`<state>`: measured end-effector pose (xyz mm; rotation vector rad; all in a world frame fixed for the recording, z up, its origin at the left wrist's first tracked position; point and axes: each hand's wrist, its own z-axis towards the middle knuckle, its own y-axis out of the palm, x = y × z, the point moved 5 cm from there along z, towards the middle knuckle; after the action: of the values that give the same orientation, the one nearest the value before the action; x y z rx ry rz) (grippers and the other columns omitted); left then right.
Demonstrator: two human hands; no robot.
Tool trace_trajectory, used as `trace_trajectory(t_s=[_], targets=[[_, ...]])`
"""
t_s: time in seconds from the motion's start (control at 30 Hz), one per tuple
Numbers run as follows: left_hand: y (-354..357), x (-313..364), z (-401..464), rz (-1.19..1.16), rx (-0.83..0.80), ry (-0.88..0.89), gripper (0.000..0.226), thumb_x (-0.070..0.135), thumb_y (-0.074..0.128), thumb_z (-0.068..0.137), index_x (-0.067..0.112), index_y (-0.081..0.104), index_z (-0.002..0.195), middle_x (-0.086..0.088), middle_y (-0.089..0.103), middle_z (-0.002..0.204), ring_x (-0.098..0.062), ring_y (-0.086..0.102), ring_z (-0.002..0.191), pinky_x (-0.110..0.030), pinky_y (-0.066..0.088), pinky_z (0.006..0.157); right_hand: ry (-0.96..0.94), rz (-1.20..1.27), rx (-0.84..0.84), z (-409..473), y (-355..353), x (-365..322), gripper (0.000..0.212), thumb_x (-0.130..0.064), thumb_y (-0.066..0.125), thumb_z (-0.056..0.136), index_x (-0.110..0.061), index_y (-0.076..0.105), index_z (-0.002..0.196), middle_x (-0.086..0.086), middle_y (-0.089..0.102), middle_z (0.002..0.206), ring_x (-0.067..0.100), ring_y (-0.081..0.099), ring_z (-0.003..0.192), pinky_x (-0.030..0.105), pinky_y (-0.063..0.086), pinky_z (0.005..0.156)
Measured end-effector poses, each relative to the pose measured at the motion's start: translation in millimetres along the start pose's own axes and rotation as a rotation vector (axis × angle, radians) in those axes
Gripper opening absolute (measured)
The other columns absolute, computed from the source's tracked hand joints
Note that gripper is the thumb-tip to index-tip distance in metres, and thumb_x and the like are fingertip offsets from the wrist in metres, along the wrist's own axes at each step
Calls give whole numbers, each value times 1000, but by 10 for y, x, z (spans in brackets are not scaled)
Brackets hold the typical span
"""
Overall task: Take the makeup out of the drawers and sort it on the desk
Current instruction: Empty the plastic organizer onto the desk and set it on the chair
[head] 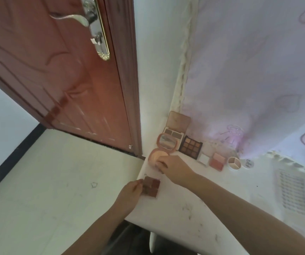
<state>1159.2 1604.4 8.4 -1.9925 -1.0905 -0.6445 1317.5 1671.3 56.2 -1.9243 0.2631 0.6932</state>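
I count seven makeup pieces on the white desk (212, 205), and I place them all against the nine-pan brown palette (190, 147). Touching its far-left corner stands one open beige compact (177, 126), lid raised against the wall. Just to its left is one open pink mirror compact (163, 147), its round base with a peach puff nearer me. To the palette's right, in a row, lie one small white square case (203, 159), one pink blush palette (217, 161) and one round three-part pot (234, 163), with a round lid (248, 163) just beyond that. Well nearer me than the nine-pan palette, at the desk's left edge, lies one reddish four-pan palette (151, 186).

My right hand (173, 169) sits over the pink compact's base, fingers curled down onto the puff; I cannot tell if it truly grips it. My left hand (129, 195) pinches the left side of the reddish palette, fingers narrow around its edge.

One brown door (65, 70) stands far left of the palette.
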Motion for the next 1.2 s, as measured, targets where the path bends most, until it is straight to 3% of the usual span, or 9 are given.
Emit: trace_trajectory(t_s=[0.17,0.3,0.57,0.67,0.8,0.93,1.07,1.13,1.2], targets=[[95,42,56,214,35,141,33,24,32,101,9,61,108,-11,54,110,-10,48,87,-15,35,77,-11,-153,18,87,130,-12,33,-31,36,101,-13,62,108,2,52,110,18,49,101,24,36,80],[87,35,128,237,65,140,32,25,33,101,13,55,121,-1,46,116,-6,43,94,-5,30,73,48,-130,96,54,170,53,34,-34,35,101,-16,62,113,1,50,118,17,48,107,22,32,80],[31,241,51,343,198,254,30,20,40,98,17,51,125,-1,48,120,-12,47,106,-23,39,92,70,-39,230,-173,-87,214,33,-35,44,96,-21,53,124,-2,54,120,17,53,105,28,43,85],[170,476,-170,287,288,440,13,18,46,95,27,53,101,9,52,100,-7,49,90,-23,44,82,143,-8,329,-527,-415,537,24,-28,45,95,-21,61,112,-3,58,107,16,56,95,31,47,80],[917,747,-326,335,15,621,16,14,45,95,27,53,101,13,53,100,-4,51,92,-15,40,85,347,-23,381,-1315,-702,1228,22,-16,46,93,-19,66,101,-2,56,98,17,55,85,27,43,77],[1842,869,-366,378,-356,509,31,13,37,98,16,52,125,0,55,123,-10,50,110,-13,33,93,484,-129,205,-2135,-622,1763,25,-19,47,93,-19,61,114,0,57,119,17,53,113,27,40,93],[2452,974,-440,398,-505,387,39,13,36,99,10,46,136,-6,48,138,-18,44,126,-17,28,101,401,-309,-5,-2493,-294,1895,38,-36,50,91,-22,48,126,-1,37,145,15,31,136,38,18,115],[2634,1047,-455,362,-529,338,34,12,36,98,10,54,127,-9,51,131,-20,48,121,-22,33,102,373,-353,-1,-2524,-246,1925,44,-39,48,91,-20,42,131,-1,30,149,14,20,142,44,8,116],[2741,1117,-493,302,-555,313,27,8,35,96,14,61,94,-8,55,100,-18,52,90,-27,43,83,331,-401,-16,-2496,-235,1934,48,-39,49,90,-18,39,132,1,30,149,15,22,140,45,7,116]])
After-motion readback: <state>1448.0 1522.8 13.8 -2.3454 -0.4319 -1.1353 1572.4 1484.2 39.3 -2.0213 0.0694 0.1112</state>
